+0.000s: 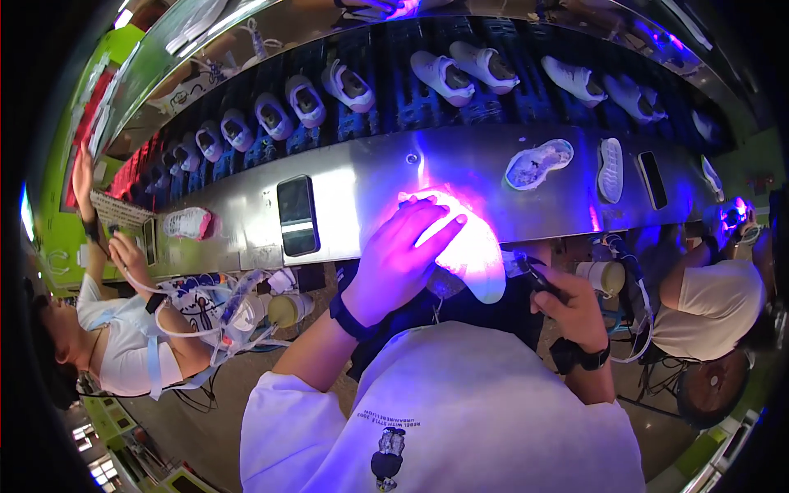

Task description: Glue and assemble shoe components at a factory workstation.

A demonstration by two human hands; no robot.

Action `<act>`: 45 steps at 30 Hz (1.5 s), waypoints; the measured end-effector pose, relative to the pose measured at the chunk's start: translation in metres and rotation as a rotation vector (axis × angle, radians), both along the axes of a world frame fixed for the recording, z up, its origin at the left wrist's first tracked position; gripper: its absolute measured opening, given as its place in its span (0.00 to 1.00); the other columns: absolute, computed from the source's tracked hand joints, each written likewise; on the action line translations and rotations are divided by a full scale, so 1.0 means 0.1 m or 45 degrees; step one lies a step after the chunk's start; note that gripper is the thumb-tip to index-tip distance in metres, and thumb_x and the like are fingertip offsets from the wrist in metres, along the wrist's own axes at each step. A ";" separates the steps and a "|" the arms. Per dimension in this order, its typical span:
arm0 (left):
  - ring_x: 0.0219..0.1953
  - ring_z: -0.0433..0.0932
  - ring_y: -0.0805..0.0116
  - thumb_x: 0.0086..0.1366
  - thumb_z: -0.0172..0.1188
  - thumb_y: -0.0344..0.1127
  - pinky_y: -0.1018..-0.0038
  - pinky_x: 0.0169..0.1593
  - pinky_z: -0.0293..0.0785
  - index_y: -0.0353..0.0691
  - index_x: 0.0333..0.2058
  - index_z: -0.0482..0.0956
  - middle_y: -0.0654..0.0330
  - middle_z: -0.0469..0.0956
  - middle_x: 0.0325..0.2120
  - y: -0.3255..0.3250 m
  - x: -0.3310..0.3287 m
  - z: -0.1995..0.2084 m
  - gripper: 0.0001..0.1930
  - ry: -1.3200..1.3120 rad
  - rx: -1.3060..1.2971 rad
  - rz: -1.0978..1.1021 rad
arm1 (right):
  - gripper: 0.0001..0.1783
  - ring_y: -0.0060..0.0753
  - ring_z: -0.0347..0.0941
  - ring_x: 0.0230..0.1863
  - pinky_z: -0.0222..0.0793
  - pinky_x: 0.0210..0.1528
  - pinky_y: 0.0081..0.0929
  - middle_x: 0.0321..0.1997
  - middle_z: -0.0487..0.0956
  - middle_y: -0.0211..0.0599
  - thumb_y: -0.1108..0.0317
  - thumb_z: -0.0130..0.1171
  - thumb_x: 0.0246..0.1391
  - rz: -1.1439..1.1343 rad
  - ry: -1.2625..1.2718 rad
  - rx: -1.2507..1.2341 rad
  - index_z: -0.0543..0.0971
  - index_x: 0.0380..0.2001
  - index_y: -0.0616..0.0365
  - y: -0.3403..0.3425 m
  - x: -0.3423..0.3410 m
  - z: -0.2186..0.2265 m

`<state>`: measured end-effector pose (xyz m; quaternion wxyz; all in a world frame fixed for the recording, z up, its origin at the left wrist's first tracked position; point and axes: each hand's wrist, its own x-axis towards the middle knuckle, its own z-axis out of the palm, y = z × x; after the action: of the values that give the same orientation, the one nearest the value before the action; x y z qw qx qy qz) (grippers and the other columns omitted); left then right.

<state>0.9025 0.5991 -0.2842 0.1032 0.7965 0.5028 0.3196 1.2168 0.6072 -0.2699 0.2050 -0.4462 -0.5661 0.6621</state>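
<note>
Over the front edge of the metal bench, my left hand [403,255] grips a pale shoe piece [481,267]. Its rounded end points toward me. Strong pink-violet light washes it out, so I cannot tell whether it is a sole or a whole shoe. The left fingers lie over its far end, with the thumb side hidden. To its right, my right hand [575,308] is closed round the dark handle of a brush-like tool [534,275]. The tool's pale, flat tip is close to the shoe piece's right side; whether they touch is unclear.
Beyond the metal bench [362,177] runs a dark conveyor [394,115] with several pale shoes [349,86]. A phone [297,215], a pale sole [610,170] and a hollow shoe bottom [538,164] lie on the bench. Other people [123,320] work at both sides, among tubes and tubs [292,311].
</note>
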 end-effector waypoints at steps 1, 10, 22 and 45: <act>0.54 0.79 0.49 0.42 0.64 0.18 0.55 0.61 0.77 0.46 0.57 0.80 0.52 0.79 0.50 -0.02 -0.02 -0.01 0.38 -0.006 -0.004 0.015 | 0.24 0.21 0.72 0.31 0.68 0.35 0.22 0.30 0.79 0.32 0.71 0.59 0.62 -0.018 0.032 -0.024 0.76 0.61 0.65 -0.06 0.01 -0.02; 0.51 0.81 0.53 0.43 0.65 0.21 0.63 0.50 0.82 0.50 0.59 0.79 0.54 0.79 0.51 -0.17 -0.15 -0.03 0.39 0.013 -0.179 0.196 | 0.26 0.19 0.75 0.35 0.72 0.43 0.21 0.32 0.79 0.29 0.75 0.60 0.62 -0.124 -0.105 0.013 0.75 0.63 0.62 -0.28 -0.17 0.05; 0.44 0.84 0.56 0.48 0.71 0.28 0.67 0.48 0.81 0.46 0.54 0.83 0.55 0.80 0.44 -0.22 -0.33 0.07 0.30 -0.238 -0.592 0.210 | 0.27 0.39 0.75 0.30 0.70 0.37 0.30 0.31 0.79 0.41 0.76 0.64 0.54 0.253 -0.493 0.673 0.79 0.59 0.52 0.13 -0.32 0.40; 0.55 0.79 0.61 0.39 0.80 0.30 0.67 0.62 0.73 0.33 0.57 0.78 0.52 0.81 0.52 0.28 -0.04 0.06 0.41 -0.598 -1.174 -0.122 | 0.25 0.23 0.75 0.32 0.72 0.40 0.23 0.33 0.81 0.35 0.79 0.64 0.57 -0.123 -0.143 0.293 0.78 0.59 0.63 0.42 -0.09 -0.03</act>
<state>0.8990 0.6276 -0.2783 0.5679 0.5974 0.5175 0.2298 1.2082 0.6489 -0.2733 0.2544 -0.4828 -0.6268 0.5562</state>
